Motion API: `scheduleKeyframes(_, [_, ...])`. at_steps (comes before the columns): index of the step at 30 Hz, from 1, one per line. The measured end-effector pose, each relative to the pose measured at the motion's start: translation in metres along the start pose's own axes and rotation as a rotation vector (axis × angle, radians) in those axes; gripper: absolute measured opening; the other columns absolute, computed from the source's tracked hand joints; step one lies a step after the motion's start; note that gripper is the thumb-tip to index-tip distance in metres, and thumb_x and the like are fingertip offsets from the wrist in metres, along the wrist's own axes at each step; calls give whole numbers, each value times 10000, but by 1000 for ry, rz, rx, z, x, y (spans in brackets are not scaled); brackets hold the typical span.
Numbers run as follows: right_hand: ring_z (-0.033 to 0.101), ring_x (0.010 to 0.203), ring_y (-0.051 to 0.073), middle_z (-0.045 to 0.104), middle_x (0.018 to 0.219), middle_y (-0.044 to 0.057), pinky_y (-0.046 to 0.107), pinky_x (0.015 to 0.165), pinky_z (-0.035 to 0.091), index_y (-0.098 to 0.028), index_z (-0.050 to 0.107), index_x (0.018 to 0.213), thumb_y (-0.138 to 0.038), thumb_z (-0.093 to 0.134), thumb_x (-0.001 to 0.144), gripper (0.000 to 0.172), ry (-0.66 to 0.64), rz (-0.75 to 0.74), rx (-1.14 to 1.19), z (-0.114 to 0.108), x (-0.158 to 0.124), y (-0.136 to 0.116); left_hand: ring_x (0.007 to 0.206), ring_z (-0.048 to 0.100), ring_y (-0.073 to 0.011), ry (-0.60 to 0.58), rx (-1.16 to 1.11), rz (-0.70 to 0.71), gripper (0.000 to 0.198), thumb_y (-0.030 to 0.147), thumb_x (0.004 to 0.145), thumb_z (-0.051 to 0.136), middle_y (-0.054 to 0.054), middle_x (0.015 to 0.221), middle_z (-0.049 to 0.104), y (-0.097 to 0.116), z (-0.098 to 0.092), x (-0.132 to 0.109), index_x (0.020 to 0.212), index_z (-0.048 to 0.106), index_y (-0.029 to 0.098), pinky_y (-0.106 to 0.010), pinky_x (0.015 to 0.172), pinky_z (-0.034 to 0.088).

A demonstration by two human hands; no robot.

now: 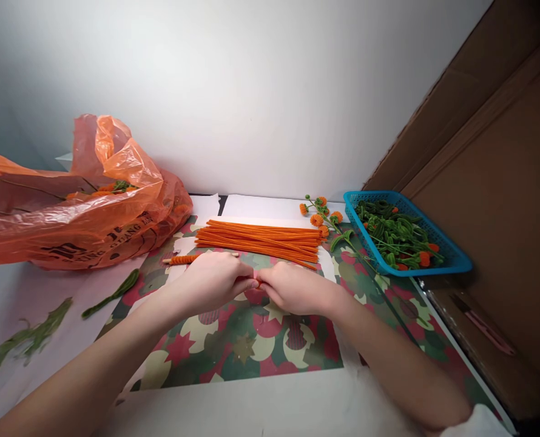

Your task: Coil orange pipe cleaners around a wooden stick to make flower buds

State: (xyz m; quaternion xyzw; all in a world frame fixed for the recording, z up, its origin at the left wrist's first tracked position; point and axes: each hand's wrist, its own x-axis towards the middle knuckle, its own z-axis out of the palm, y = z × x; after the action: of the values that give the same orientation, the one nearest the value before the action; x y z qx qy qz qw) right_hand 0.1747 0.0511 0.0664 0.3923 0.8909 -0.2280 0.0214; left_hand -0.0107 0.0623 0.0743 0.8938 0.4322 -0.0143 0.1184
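Observation:
Above the patterned mat, my left hand (219,276) and my right hand (292,288) meet, their thumbs and fingers pinched together. Between the fingertips shows a small bit of orange pipe cleaner (259,285), mostly hidden by the fingers. Just beyond the hands lies a bundle of straight orange pipe cleaners (256,238). A thin stick wound with an orange pipe cleaner coil (182,260) rests beside my left hand, which covers part of it.
An orange plastic bag (128,212) with orange and green flowers stands at left. At right are a blue basket (452,267) of green and orange pieces and a pink-handled tool (488,331). A flower stem (336,224) and green leaf pieces (113,294) lie about.

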Motion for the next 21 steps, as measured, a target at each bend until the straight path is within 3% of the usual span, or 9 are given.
scheduleKeyframes(9, [367, 494, 115, 542, 650, 33, 243, 466, 212, -157, 589, 909, -193, 348, 925, 245, -8, 35, -51, 0, 0, -3, 456, 438, -149, -20, 21, -7, 384, 389, 896, 391, -10, 516, 532, 0, 1, 1, 598, 563, 219, -260, 468, 167])
scheduleKeyframes(21, [541, 610, 171, 584, 723, 64, 247, 477, 236, -151, 549, 868, -236, 391, 925, 188, 68, 101, -129, 4, 2, -7, 486, 464, -152, 61, -8, 10, 411, 400, 886, 397, -21, 535, 531, -5, 3, 1, 558, 550, 206, -273, 455, 172])
